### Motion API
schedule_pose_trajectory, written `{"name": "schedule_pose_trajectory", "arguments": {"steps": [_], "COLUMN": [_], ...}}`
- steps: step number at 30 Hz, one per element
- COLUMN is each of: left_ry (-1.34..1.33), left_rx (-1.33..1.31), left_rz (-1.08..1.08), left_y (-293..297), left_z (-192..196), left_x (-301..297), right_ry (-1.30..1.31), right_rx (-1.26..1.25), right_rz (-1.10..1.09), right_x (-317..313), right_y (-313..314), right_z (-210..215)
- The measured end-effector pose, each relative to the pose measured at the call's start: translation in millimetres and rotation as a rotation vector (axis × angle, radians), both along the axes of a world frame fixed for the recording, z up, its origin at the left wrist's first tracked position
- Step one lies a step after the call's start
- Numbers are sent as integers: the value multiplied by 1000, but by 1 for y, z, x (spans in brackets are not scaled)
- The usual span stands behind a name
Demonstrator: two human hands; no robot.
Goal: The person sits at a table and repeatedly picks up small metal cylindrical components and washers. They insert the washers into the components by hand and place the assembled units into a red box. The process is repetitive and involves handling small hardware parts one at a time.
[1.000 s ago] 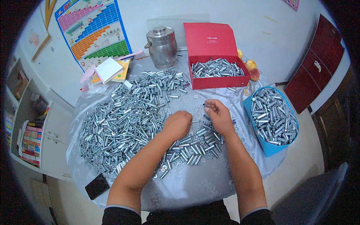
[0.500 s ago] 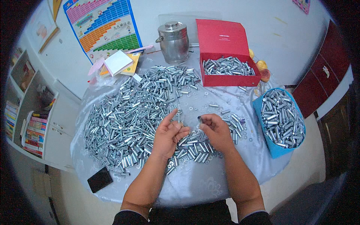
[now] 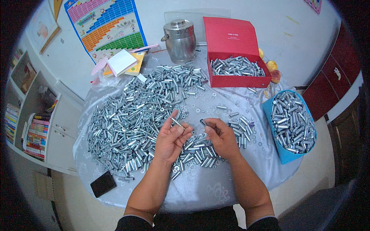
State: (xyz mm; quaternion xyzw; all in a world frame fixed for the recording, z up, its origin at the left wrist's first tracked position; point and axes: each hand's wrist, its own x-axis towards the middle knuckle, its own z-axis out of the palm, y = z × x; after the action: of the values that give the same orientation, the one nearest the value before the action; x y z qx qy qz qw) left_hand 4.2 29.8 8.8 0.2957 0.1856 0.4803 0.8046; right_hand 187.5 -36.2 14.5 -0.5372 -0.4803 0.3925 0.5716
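Over the near middle of a big heap of metal bolts and sleeves (image 3: 127,127), my two hands face each other a short way apart. My left hand (image 3: 169,140) is closed on a slim silver bolt (image 3: 176,121), which slants up between thumb and fingers. Between the thumb and fingertips of my right hand (image 3: 221,136) is a short metal sleeve (image 3: 202,122), its dark open end pointing up and left. Below the hands lie loose sleeves (image 3: 198,154). Small washers (image 3: 198,110) are scattered on the cloth beyond them.
A blue basket (image 3: 284,154) of assembled-looking metal pieces stands at the right. Behind sits an open red box (image 3: 239,81) holding more of them, next to a steel pot (image 3: 180,42). A black phone (image 3: 103,184) lies at the table's near left edge, notebooks (image 3: 122,62) at the far left.
The bolt in my left hand has tilted and now shows plainly across the fingers. My right hand has shifted slightly left with the sleeve. The whole view has moved a little.
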Motion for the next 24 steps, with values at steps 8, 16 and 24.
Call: {"name": "schedule_pose_trajectory", "arguments": {"steps": [8, 16, 24], "left_ry": [228, 189, 334], "left_rx": [18, 53, 86], "left_rz": [153, 163, 70], "left_y": [-4, -9, -17], "left_z": [0, 2, -7], "left_x": [10, 15, 20], "right_ry": [-304, -362, -218], "right_rx": [131, 131, 126], "right_rz": [-39, -45, -35], "right_x": [0, -3, -8], "right_y": [-1, -2, 2], "right_z": [10, 12, -4]}}
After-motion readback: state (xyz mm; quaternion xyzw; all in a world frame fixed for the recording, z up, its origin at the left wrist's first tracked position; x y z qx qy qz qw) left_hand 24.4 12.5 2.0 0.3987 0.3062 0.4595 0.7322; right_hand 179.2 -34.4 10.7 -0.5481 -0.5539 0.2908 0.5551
